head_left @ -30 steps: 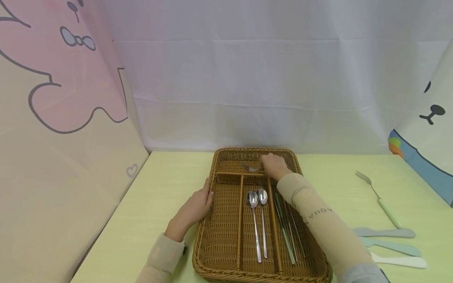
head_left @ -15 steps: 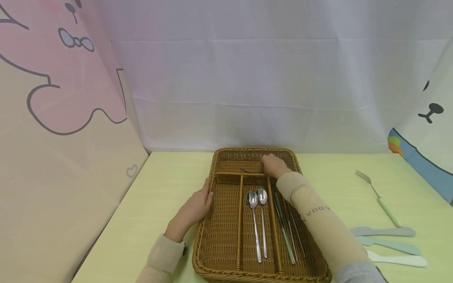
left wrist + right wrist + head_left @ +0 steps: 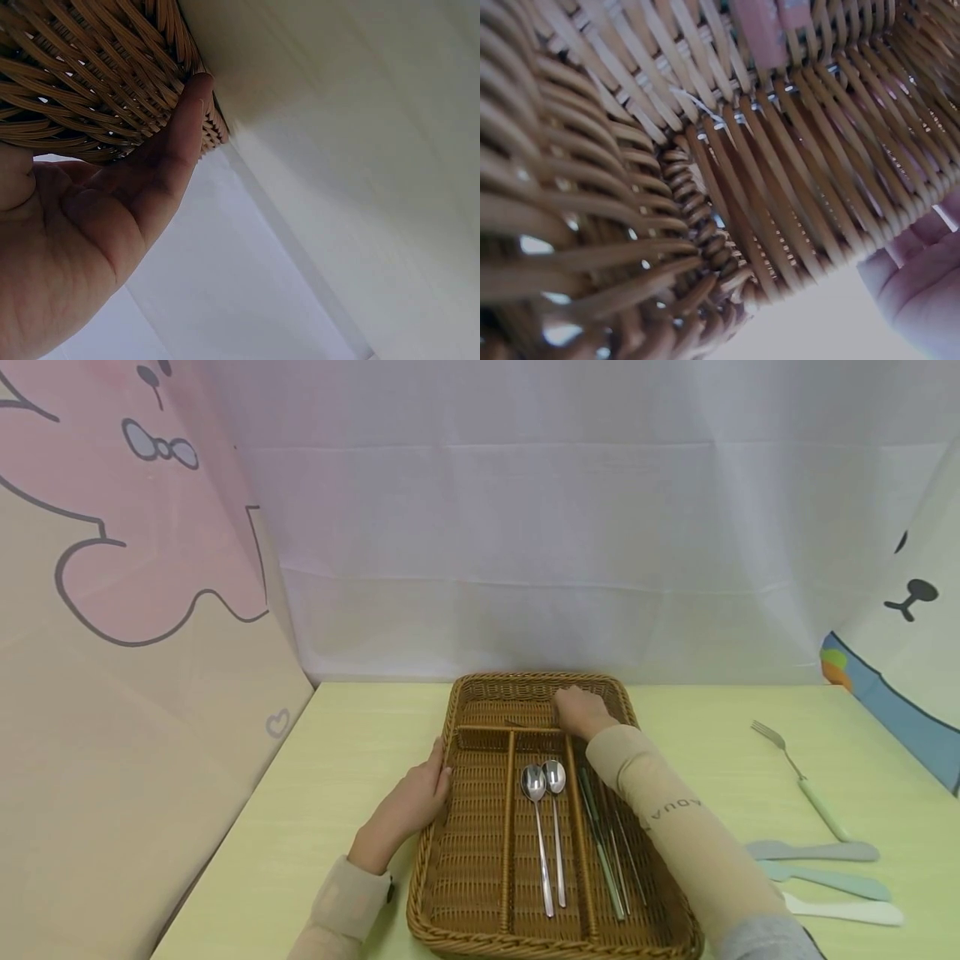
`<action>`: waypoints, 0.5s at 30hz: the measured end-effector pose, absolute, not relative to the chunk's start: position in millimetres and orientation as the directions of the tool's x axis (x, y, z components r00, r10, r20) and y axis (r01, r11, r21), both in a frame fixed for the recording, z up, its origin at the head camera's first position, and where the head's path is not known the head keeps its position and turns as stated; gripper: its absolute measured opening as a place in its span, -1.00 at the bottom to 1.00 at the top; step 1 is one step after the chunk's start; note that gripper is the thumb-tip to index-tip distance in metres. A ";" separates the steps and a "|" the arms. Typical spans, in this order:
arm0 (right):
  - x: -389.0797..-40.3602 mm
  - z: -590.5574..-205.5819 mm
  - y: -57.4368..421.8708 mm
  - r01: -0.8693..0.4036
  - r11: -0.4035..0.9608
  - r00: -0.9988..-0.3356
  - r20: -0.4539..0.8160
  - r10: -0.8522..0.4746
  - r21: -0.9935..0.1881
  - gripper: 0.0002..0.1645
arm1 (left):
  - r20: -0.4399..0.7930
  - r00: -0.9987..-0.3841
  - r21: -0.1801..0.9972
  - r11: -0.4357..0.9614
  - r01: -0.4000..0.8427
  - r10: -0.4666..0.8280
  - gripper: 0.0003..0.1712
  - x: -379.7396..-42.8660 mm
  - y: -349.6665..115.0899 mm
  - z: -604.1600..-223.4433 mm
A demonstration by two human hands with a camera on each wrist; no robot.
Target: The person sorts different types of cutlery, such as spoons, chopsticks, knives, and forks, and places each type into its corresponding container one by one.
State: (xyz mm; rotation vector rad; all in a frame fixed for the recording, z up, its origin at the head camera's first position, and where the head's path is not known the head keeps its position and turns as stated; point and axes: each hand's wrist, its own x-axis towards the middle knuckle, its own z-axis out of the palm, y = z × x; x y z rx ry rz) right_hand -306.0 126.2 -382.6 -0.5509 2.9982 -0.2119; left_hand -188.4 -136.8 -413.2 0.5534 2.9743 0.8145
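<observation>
A brown wicker cutlery tray with dividers stands on the table. My left hand holds its left side, the fingers along the outer wall and the thumb at the rim. My right hand is down in the crosswise back compartment with curled fingers, gripping a fork; only a dark sliver of it shows past the divider. In the right wrist view my right hand appears beyond the woven wall. Two steel spoons lie in the middle compartment; green and metal chopsticks lie in the right one.
Right of the tray lie a green-handled fork and three table knives: grey, mint and white. My right sleeve crosses the tray's right side. A pale curtain hangs behind the table.
The fork in my right hand has sunk lower and turned behind the back divider, so its tines barely show. Both hands have stayed almost in place.
</observation>
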 end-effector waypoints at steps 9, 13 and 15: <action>-302.1 -375.3 130.3 -0.309 0.947 -0.950 -0.025 -0.312 -0.093 -0.88 | 0.083 -0.938 0.501 0.799 0.331 0.336 -0.36 -188.1 -136.7 -412.1; -301.3 -369.7 132.4 -0.311 0.946 -0.950 0.001 -0.312 -0.091 -0.88 | 0.095 -0.935 0.494 0.799 0.342 0.341 -0.36 -188.0 -136.7 -411.9; -301.4 -366.9 133.7 -0.313 0.946 -0.950 0.017 -0.312 -0.089 -0.84 | 0.102 -0.934 0.492 0.798 0.347 0.343 -0.36 -188.0 -136.6 -411.9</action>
